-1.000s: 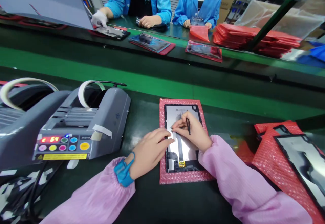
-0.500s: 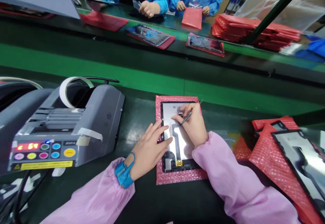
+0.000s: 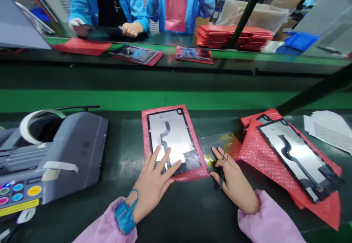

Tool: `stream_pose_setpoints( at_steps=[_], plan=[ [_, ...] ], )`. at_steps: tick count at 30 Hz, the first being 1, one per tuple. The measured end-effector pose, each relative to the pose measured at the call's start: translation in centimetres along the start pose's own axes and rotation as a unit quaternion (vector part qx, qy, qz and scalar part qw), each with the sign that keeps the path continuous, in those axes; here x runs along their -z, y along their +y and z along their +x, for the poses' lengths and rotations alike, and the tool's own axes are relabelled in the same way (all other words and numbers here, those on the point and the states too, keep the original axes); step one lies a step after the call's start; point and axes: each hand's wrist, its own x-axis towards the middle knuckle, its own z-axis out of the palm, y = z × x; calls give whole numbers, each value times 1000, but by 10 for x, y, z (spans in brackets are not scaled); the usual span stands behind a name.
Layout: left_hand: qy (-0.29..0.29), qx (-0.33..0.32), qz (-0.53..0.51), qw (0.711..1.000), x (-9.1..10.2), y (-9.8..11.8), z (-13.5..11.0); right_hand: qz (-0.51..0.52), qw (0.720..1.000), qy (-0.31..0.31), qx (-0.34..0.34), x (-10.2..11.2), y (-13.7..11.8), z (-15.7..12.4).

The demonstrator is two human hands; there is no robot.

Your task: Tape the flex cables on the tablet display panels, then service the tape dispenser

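left hand (image 3: 151, 180) is resting spread fingers on the screen's (image 3: 178, 134) near end, gripping nothing, while right hand (image 3: 233, 182) is kinda loosely holding tweezers (image 3: 222, 177) just off its long right edge

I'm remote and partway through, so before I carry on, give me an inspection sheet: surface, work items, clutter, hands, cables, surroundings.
Surface: dark tabletop, glossy.
Work items: display panel on pink bubble wrap; clear sheet with yellow patches to its right.
Clutter: second panel on red bubble bags at right; white papers beyond; tape dispenser at left.
Left hand: fingers spread over the display panel's lower part.
Right hand: holds dark tweezers by the clear sheet; contact with it unclear.
Cables: black cable behind the tape dispenser; its ends can't be traced.
Surroundings: two people in blue sleeves opposite; one holds up a red bag.
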Motion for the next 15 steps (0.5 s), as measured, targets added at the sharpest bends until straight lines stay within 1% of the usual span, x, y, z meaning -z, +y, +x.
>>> stream_pose_setpoints(
  at_steps=[2, 4, 7, 9, 10, 11, 13, 15],
  plan=[
    [13, 21, 0, 1000, -1, -17, 15, -3, 1000, -1, 2, -3, 2, -2],
    [33, 62, -1, 998, -2, -40, 38, 0, 1000, 3, -2, -5, 1, 2],
    [86, 152, -13, 985, 0, -76, 86, 15, 1000, 13, 2, -2, -2, 9],
    [130, 235, -36, 963, 3, -96, 126, 14, 999, 29, -1, 4, -2, 9],
    [150, 272, -53, 949, 5, -103, 147, 7, 999, 39, -8, 8, -1, 6],
    [161, 294, -71, 940, 7, -108, 167, -1, 999, 49, -17, 13, 1, 2],
    [165, 315, -111, 928, 11, -113, 203, -19, 997, 69, -39, 27, 6, -12],
    [155, 323, -149, 922, 11, -110, 230, -35, 994, 84, -62, 47, 17, -31]
  ],
)
